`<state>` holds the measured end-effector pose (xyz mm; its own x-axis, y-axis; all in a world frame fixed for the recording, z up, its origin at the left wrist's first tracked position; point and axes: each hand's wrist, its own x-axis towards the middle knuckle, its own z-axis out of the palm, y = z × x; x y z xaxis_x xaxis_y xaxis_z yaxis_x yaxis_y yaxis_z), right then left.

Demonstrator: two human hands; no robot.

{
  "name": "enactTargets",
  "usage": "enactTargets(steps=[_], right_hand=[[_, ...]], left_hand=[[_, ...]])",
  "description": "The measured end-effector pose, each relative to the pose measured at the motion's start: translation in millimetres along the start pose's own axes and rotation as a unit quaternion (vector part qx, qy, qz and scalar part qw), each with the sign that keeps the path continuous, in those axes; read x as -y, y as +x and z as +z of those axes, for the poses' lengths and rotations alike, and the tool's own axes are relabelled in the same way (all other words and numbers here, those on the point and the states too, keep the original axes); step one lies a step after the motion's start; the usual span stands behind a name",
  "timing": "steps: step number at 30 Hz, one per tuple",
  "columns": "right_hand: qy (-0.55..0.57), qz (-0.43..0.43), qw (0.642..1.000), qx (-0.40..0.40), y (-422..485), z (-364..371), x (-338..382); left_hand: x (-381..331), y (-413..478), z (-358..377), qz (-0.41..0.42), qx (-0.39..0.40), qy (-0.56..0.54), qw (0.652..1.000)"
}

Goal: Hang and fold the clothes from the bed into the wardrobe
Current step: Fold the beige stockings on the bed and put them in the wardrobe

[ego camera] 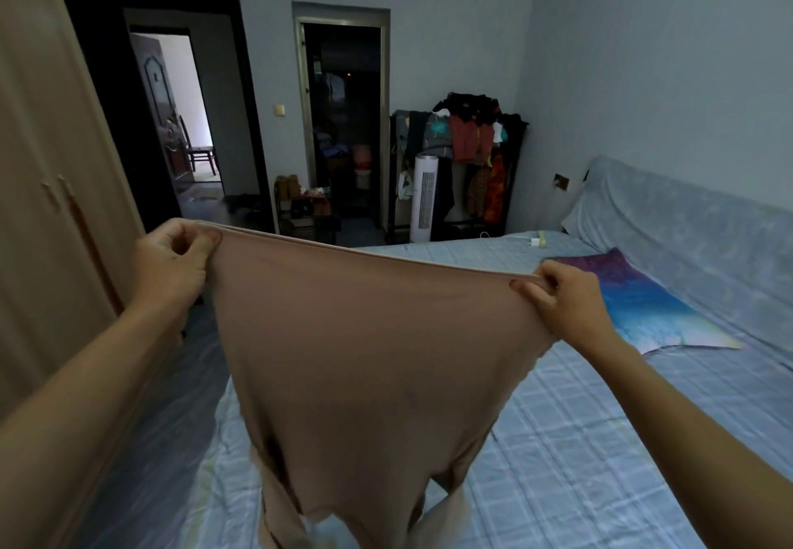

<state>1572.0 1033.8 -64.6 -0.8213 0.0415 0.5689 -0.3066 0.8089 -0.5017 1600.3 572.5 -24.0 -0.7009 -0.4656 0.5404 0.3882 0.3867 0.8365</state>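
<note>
A beige-pink garment [369, 360] hangs stretched between my two hands above the bed [579, 441]. My left hand [171, 265] pinches its top left corner, and my right hand [566, 304] pinches the top right corner. The top edge is pulled taut; the lower part droops in folds onto the blue checked sheet. The beige wardrobe [47, 188] stands close on the left with its doors closed.
A multicoloured purple-blue cloth [652, 304] lies on the bed to the right, near the covered headboard [686, 222]. A loaded clothes rack [472, 149] and a white tower fan [425, 197] stand at the far wall. Two doorways open ahead.
</note>
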Motion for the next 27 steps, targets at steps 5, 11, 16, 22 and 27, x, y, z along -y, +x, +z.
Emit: enactTargets(steps=[5,11,16,22,27], right_hand=[[0.032,-0.014,0.999,0.030,7.3,5.9,-11.6],[0.142,0.203,0.965,0.084,22.8,50.2,-11.5],[0.241,0.310,0.914,0.100,-12.0,102.0,11.5],[0.356,0.310,0.863,0.182,-55.3,124.4,53.7],[0.418,0.248,0.847,0.214,-57.2,120.6,85.1]], left_hand=[[9.3,-0.6,4.0,-0.145,0.152,-0.021,0.977],[37.9,-9.6,53.1,-0.267,0.041,0.038,0.962],[49.0,-57.5,85.5,-0.218,0.015,0.138,0.966],[34.6,-132.5,111.3,-0.174,0.095,0.088,0.976],[8.1,-157.0,133.4,-0.090,0.151,0.074,0.982]])
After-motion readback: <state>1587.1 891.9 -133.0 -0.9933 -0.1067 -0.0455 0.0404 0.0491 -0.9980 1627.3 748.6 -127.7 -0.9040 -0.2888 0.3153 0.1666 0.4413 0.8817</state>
